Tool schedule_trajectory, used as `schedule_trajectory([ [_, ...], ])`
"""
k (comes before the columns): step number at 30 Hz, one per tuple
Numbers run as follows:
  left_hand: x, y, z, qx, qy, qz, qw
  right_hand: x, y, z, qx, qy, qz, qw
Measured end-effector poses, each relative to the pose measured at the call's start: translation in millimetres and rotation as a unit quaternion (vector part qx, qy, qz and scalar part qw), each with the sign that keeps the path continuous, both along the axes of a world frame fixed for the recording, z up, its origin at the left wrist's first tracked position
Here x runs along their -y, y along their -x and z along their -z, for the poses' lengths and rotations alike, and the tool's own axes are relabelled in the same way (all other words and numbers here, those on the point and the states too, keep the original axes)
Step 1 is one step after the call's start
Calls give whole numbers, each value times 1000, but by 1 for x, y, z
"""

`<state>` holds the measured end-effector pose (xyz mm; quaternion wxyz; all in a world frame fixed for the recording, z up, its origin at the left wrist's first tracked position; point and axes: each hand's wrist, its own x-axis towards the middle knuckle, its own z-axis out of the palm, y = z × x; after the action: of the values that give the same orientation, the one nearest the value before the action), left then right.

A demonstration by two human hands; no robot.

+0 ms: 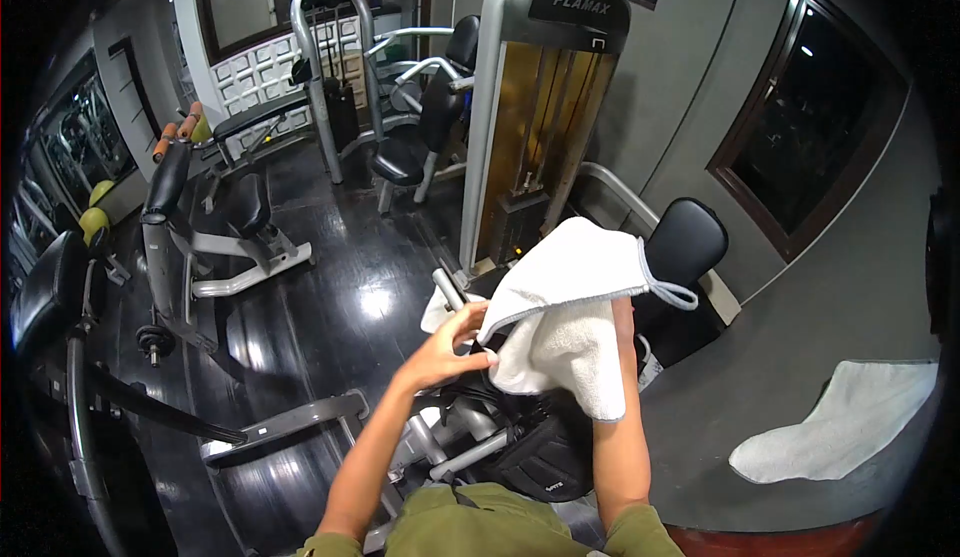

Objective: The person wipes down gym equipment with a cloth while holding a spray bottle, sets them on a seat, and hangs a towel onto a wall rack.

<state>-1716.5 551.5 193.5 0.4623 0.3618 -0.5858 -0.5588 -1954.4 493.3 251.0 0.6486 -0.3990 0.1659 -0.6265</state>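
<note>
A white cloth with grey edging and a grey hanging loop hangs draped in front of me, its lower part falling in folds. My left hand is at the cloth's left edge, thumb and fingers apart in a curve, the fingertips close to or touching the fabric. My right forearm rises from below, and my right hand is covered by the cloth, so its fingers are hidden. Below the cloth lies a black bag, partly covered. A second white cloth with a grey edge lies on the grey surface at the right.
A weight machine marked PLAMAX stands ahead, with a black pad to its right. Other machines with a black seat and orange rollers stand farther left. A metal frame crosses the dark floor. A window is at right.
</note>
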Motion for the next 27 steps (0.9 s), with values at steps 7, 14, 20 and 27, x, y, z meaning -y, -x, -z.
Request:
schedule_trajectory([
  [7,-8,41,31,188,79,-77,976,-30,7,-34,-31,-25,-5,999],
  [14,0,31,43,334,120,-104,929,-38,69,-72,10,45,61,997],
  [20,-9,55,-41,280,238,-119,922,-60,90,-78,4,59,38,998],
  [27,-24,146,-132,110,424,-77,896,-98,94,-111,-114,-49,-43,991],
])
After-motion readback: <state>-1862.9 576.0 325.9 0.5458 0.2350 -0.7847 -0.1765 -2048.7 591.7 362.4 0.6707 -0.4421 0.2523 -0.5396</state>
